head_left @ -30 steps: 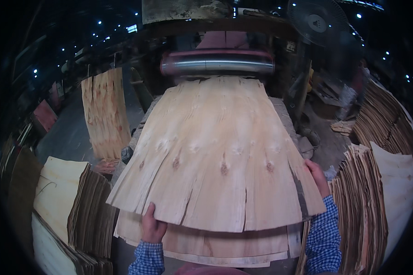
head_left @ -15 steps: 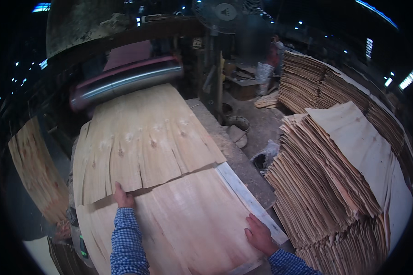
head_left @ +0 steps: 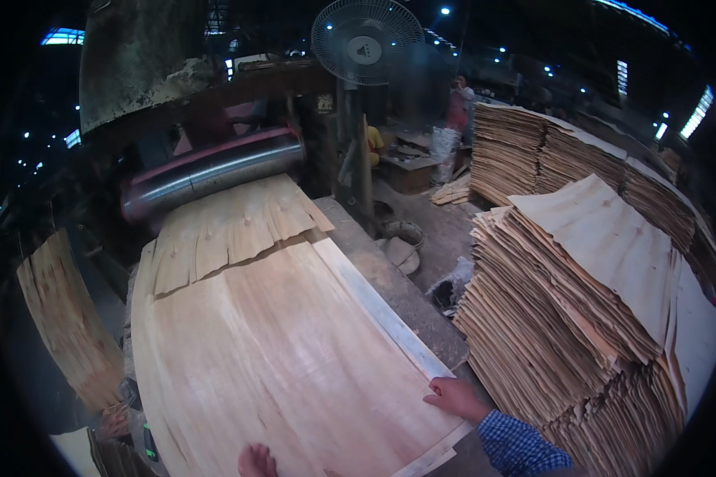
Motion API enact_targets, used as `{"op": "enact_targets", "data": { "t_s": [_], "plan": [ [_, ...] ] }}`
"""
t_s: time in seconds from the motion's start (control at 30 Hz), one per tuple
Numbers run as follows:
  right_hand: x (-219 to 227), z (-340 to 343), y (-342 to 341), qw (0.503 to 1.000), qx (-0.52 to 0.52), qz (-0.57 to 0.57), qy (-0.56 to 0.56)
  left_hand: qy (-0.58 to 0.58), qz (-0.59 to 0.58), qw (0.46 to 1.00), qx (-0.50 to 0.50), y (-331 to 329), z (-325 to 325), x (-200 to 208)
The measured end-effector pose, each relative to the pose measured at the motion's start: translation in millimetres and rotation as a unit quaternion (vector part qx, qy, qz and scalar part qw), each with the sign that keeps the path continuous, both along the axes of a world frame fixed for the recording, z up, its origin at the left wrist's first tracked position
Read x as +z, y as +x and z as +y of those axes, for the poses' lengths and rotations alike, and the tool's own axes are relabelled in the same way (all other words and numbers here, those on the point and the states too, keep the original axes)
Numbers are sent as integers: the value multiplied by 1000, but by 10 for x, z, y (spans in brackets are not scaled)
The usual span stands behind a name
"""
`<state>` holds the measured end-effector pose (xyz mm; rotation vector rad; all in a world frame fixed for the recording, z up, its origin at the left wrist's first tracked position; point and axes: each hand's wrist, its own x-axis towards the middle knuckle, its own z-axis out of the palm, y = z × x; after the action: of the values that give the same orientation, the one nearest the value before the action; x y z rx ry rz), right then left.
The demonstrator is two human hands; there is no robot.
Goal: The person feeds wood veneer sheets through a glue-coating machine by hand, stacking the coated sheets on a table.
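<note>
A large pale wood veneer sheet (head_left: 294, 350) lies on the work table before me. Ahead of it, a shorter, split-edged veneer sheet (head_left: 231, 230) reaches under a shiny metal roller (head_left: 223, 171). At the right border of the near sheet, my right hand (head_left: 457, 397) has its fingers curled and closed on the sheet's edge. Only the fingers of my left hand (head_left: 257, 461) show, low in the picture over the near sheet; they look loosely apart, with nothing held. The left wrist and forearm are out of view.
Tall stacks of veneer (head_left: 549, 318) stand close on the right, with more stacked veneer (head_left: 509, 143) behind. A curved veneer piece (head_left: 68, 318) leans at the left. A fan (head_left: 366, 44) stands beyond the table, and a person (head_left: 457, 107) is farther back. Buckets (head_left: 403, 233) sit on the floor.
The split-edged sheet has moved away from me toward the roller. My left hand has left its edge and drawn back low. My right hand's fingers have curled in at the near sheet's border.
</note>
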<state>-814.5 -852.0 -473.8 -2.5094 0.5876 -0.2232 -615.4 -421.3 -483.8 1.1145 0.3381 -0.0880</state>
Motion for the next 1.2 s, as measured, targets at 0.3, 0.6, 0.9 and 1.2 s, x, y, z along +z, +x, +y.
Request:
{"op": "enact_targets", "data": {
  "t_s": [0.3, 0.6, 0.9, 1.2],
  "plan": [
    [334, 36, 292, 895, 192, -22, 402, -137, 189, 969, -76, -2520, 1375, -572],
    [1048, -114, -1, 736, 115, -126, 655, -260, -138, 955, 34, -1915, 595, 534],
    [1165, 20, -539, 763, 69, -107, 633, -213, -71, 974, -12, -2338, 808, 34],
    [731, -409, 860, 723, 16, -202, 661, -145, -32, 989, 23, -231, 387, 434]
  ]
}}
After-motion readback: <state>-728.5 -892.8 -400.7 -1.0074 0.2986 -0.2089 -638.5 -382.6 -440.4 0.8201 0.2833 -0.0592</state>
